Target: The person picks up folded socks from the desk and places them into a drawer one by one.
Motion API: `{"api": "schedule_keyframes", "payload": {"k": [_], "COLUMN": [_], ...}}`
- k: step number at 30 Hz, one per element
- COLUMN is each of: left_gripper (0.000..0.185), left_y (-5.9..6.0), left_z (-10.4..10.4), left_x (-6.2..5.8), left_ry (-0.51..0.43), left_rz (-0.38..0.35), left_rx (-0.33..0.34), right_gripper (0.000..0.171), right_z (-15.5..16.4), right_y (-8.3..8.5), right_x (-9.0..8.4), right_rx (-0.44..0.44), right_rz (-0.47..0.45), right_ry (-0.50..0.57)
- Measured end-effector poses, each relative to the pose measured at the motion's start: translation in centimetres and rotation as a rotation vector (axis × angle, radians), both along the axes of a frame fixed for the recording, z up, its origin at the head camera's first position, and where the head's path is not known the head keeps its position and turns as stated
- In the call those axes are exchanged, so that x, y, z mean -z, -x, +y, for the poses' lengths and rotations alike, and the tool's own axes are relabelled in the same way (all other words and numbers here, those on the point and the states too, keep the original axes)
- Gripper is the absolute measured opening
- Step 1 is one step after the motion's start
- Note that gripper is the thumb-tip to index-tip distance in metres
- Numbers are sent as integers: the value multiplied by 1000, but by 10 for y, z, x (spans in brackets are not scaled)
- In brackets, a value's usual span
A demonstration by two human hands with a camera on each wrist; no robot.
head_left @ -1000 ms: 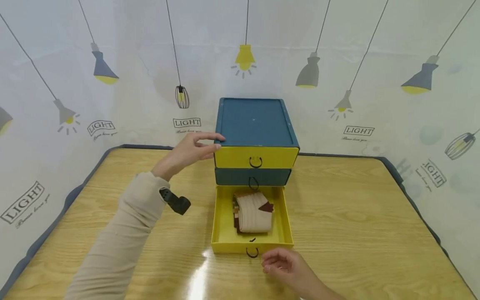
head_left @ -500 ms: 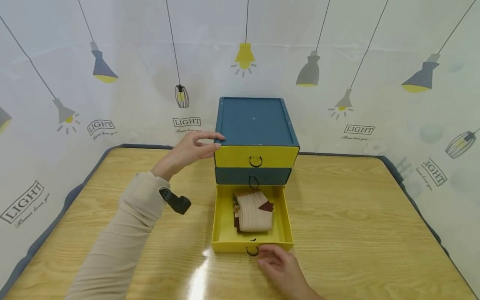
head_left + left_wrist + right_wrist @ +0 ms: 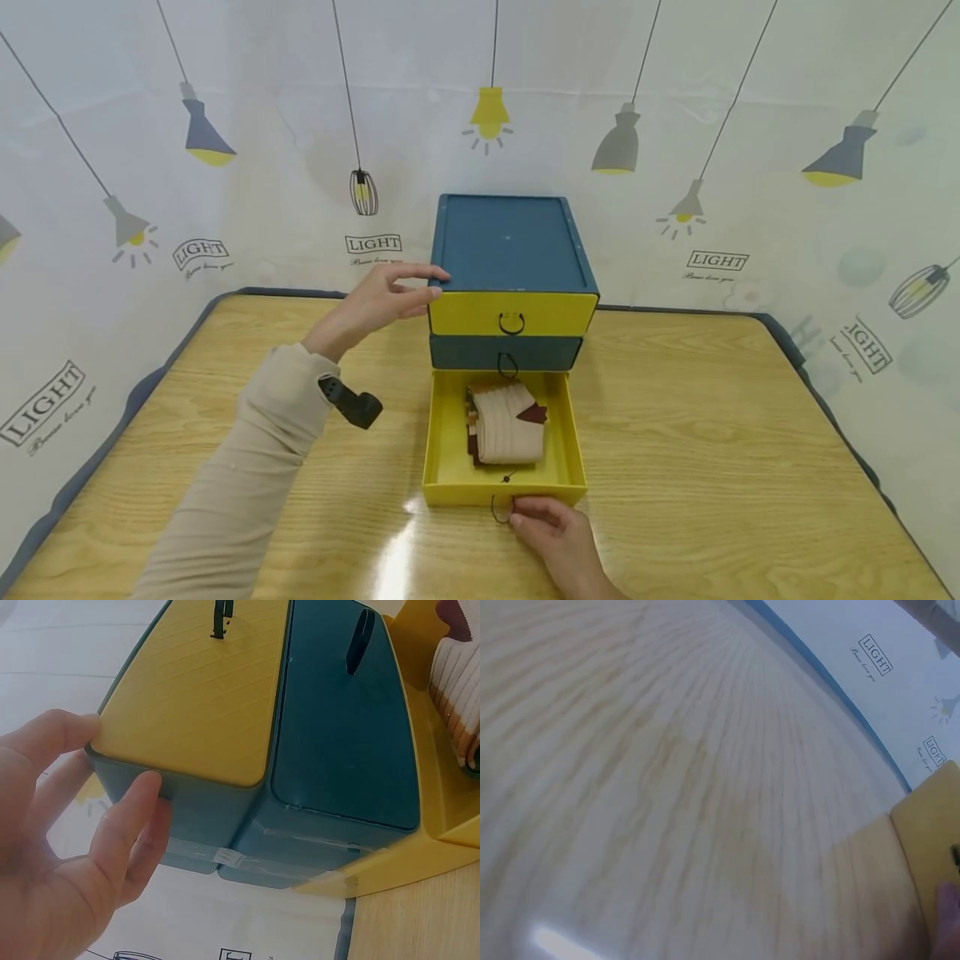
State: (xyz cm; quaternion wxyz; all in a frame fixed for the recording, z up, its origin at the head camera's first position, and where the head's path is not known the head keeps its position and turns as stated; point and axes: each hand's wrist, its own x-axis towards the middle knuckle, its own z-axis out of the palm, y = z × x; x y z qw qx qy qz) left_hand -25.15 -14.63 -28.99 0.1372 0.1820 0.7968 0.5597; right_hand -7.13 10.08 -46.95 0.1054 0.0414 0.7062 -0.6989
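Note:
A stack of drawers [image 3: 510,242] in blue and yellow stands on the table. Its bottom yellow drawer [image 3: 437,433] is pulled out, and a folded ribbed cream sock [image 3: 510,425] with maroon patches lies inside. My right hand [image 3: 562,542] pinches the black loop handle [image 3: 501,510] on that drawer's front; in the right wrist view only a blurred bit of this hand [image 3: 946,922] shows. My left hand [image 3: 378,304] rests at the stack's top left front corner. In the left wrist view its fingers [image 3: 64,733] touch the edge of the upper yellow drawer [image 3: 195,697].
Above the open drawer, the blue middle drawer [image 3: 480,354] and the yellow top drawer are pushed in, each with a black loop. Behind the wooden table [image 3: 712,433] hangs a white curtain [image 3: 420,75] printed with lamps. A black camera [image 3: 356,407] sits on my left wrist.
My right hand has moved slightly left to the bottom drawer's loop and now pinches it; the loop has shifted. The left hand, the drawers and the sock stay in place.

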Motion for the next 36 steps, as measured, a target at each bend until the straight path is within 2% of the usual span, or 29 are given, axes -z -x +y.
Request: {"api": "schedule_keyframes", "payload": {"k": [4, 10, 18, 36], "left_gripper": [35, 36, 36, 36], "left_y": [0, 0, 0, -1], "left_z": [0, 1, 1, 0], "left_x": [0, 1, 1, 1], "left_ry": [-1, -9, -11, -9], "left_rz": [1, -1, 7, -1], "left_rx": [0, 7, 8, 8], "right_gripper": [33, 28, 29, 33], "right_z": [-5, -12, -10, -2], "right_y": [1, 0, 2, 4], "right_x": [2, 5, -9, -10], "right_rx": [67, 95, 86, 52], "right_rz": [-57, -136, -262, -173], "right_ry": [100, 231, 290, 233]}}
